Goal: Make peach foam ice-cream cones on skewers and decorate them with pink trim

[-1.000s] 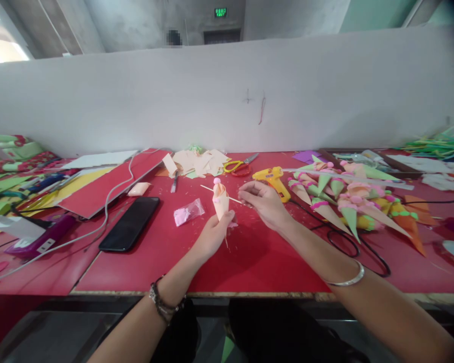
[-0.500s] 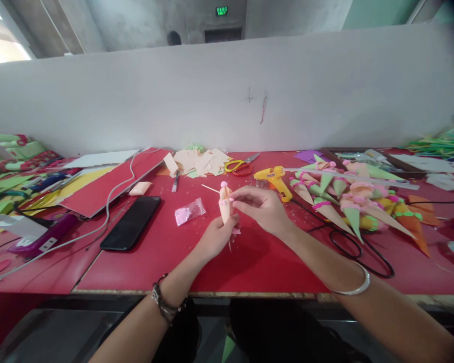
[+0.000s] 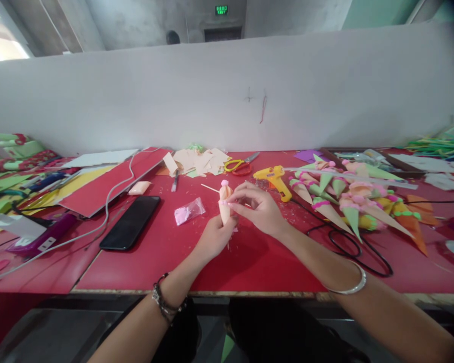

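A small peach-coloured craft ice cream cone (image 3: 224,214), topped with a pink ball and trimmed in pink, stands nearly upright over the red table. Its lower part is wrapped by the fingers and thumb of my left hand (image 3: 214,238). My right hand (image 3: 263,210) comes in from the right, thumb and index finger pinched against the cone's pink trim; anything between those fingertips is too small to make out. Behind the cone a thin pale stick (image 3: 209,188) points out to the left. A clear packet of pink material (image 3: 189,211) lies left of my hands.
Beyond my right hand lies a yellow glue gun (image 3: 274,180), its black cord looping across the table. Several finished cones (image 3: 338,199) are heaped at the right. Scissors (image 3: 242,165) and peach cut pieces (image 3: 202,162) lie behind; a black phone (image 3: 131,223) is at left.
The fingertips of my right hand have shifted slightly left and down, onto the front of the cone's pink trim. My left hand still holds the cone in nearly the same place.
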Available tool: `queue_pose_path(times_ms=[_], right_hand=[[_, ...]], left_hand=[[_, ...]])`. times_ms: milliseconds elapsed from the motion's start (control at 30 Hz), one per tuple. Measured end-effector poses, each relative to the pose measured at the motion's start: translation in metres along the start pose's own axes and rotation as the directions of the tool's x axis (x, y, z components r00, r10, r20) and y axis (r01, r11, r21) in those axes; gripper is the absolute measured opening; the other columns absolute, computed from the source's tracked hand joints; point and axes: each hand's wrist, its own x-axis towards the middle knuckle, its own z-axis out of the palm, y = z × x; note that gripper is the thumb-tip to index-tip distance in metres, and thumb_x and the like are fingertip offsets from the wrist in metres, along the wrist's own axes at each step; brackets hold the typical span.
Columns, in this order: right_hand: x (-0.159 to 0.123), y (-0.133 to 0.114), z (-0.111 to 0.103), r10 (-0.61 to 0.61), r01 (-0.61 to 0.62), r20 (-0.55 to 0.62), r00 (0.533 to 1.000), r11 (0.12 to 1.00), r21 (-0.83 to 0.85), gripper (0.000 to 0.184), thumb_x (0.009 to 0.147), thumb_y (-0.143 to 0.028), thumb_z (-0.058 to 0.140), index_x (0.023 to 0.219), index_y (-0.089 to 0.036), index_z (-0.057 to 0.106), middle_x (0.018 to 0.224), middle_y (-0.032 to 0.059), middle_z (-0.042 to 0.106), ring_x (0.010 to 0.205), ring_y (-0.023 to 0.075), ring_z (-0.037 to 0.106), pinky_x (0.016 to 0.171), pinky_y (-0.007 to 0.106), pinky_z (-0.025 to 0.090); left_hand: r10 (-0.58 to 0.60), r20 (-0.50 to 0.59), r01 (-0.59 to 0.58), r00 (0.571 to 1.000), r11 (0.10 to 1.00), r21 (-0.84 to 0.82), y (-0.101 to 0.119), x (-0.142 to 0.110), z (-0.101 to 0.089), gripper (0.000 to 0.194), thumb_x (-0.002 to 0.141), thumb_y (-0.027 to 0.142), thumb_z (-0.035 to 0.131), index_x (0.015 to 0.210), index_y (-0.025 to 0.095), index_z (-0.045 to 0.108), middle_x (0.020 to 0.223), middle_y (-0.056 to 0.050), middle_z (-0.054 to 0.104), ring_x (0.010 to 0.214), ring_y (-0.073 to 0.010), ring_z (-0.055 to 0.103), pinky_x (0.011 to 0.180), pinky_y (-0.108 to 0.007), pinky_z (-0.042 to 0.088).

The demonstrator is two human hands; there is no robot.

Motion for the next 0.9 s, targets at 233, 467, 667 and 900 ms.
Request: queue_pose_path(times_ms=[233, 467, 667, 900], right_hand=[[0.002, 0.006, 0.003, 0.050, -0.044, -0.042, 0.998, 0.990, 0.137, 0.007, 0.072, -0.025, 0.060, 0.074, -0.019, 0.057, 0.077, 0.0001, 0.053, 0.074, 0.0115, 0.052, 0.065, 0.025, 0.044], [0.001, 0.005, 0.004, 0.114, -0.110, -0.016, 0.993, 0.979, 0.170, 0.007, 0.072, -0.025, 0.058, 0.075, -0.019, 0.055, 0.075, -0.0011, 0.054, 0.071, 0.0108, 0.053, 0.066, 0.024, 0.045], [0.001, 0.004, 0.004, 0.130, -0.126, -0.012, 0.991, 0.977, 0.171, 0.007, 0.072, -0.025, 0.058, 0.075, -0.019, 0.054, 0.075, -0.0010, 0.053, 0.071, 0.0105, 0.052, 0.065, 0.023, 0.044], [0.000, 0.007, -0.002, 0.089, -0.089, 0.005, 0.996, 0.993, 0.077, 0.012, 0.073, -0.024, 0.056, 0.084, -0.020, 0.054, 0.078, 0.0001, 0.053, 0.072, 0.0109, 0.052, 0.067, 0.024, 0.044]], left_hand=[[0.030, -0.012, -0.030, 0.999, 0.999, 0.045, 0.001, -0.002, -0.001, 0.028, 0.076, 0.041, 0.037, 0.063, 0.016, 0.042, 0.055, 0.003, 0.041, 0.052, -0.0097, 0.039, 0.050, -0.022, 0.029], [0.073, -0.021, -0.072, 0.997, 0.996, 0.046, 0.000, -0.001, 0.000, 0.022, 0.074, 0.034, 0.039, 0.061, 0.017, 0.040, 0.054, 0.003, 0.040, 0.051, -0.0097, 0.039, 0.050, -0.022, 0.030], [0.074, -0.041, -0.074, 0.996, 0.997, -0.010, 0.000, 0.000, 0.000, 0.019, 0.072, 0.031, 0.042, 0.059, 0.016, 0.043, 0.053, 0.003, 0.042, 0.050, -0.0093, 0.040, 0.049, -0.022, 0.031], [-0.066, -0.152, -0.006, 0.986, 0.904, -0.428, -0.002, 0.009, -0.005, 0.020, 0.069, 0.034, 0.051, 0.071, 0.014, 0.054, 0.066, -0.002, 0.055, 0.062, -0.0119, 0.051, 0.055, -0.022, 0.040]])
